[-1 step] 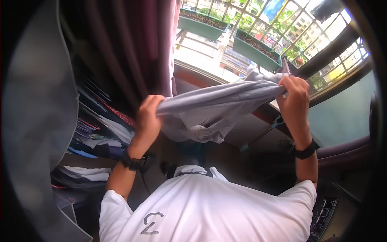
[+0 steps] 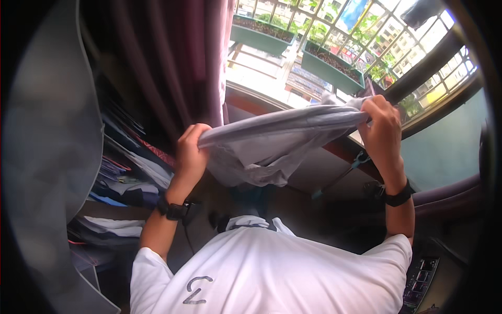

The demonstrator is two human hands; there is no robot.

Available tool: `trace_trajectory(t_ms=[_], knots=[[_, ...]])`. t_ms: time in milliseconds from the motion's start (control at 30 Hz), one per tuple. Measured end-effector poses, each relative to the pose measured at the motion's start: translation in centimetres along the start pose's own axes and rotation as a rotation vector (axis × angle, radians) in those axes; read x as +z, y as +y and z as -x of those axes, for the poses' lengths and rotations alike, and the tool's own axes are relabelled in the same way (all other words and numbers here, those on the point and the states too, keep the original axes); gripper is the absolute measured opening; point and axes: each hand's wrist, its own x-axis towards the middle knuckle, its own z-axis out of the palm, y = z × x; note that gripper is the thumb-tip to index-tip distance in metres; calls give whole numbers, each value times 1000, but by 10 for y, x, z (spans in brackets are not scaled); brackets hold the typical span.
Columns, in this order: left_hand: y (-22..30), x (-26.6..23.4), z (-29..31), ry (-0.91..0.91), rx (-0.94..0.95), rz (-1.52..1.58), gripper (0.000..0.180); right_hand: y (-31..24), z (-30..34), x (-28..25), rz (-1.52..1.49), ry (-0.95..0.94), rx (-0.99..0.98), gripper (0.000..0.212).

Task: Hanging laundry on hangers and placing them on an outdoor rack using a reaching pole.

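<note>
A light grey cloth garment (image 2: 277, 131) is stretched between my two raised hands in front of my chest. My left hand (image 2: 192, 149) is closed round its left end, and my right hand (image 2: 380, 123) grips the right end a little higher. The upper edge is pulled taut into long folds, while the lower part hangs loose and crumpled. Which kind of garment it is, I cannot tell. Some of the cloth bunches up behind my right hand.
Stacks of folded clothes (image 2: 125, 178) lie on shelves to the left, beside a grey hanging cover (image 2: 52, 146). A dark pink curtain (image 2: 178, 57) hangs by the barred window. Green planters (image 2: 332, 65) stand outside. A pole with a teal clip (image 2: 360, 158) leans beyond the garment.
My left hand has shifted very slightly left, and the garment's hanging folds have moved a little. Both hands keep their hold.
</note>
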Motion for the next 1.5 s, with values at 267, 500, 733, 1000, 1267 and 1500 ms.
trace_trajectory(t_ms=[267,500,733,1000,1267,1500], knots=[[11,-31,-22,-62,139,-377,42,38,1,51,-430,73,60,10],[-29,-61,-4,-22,-75,-456,28,12,9,69,-891,-175,379,20],[-117,-55,69,342,-859,382,30,-13,43,164,-1005,-1149,291,29],[-60,-41,182,246,-1013,98,39,-49,222,442,-1312,-1484,535,44],[-89,-55,262,233,-1084,-190,39,-50,629,785,-476,-738,302,45],[-94,-93,320,395,-1253,-162,41,-200,648,850,-561,-1015,318,45]])
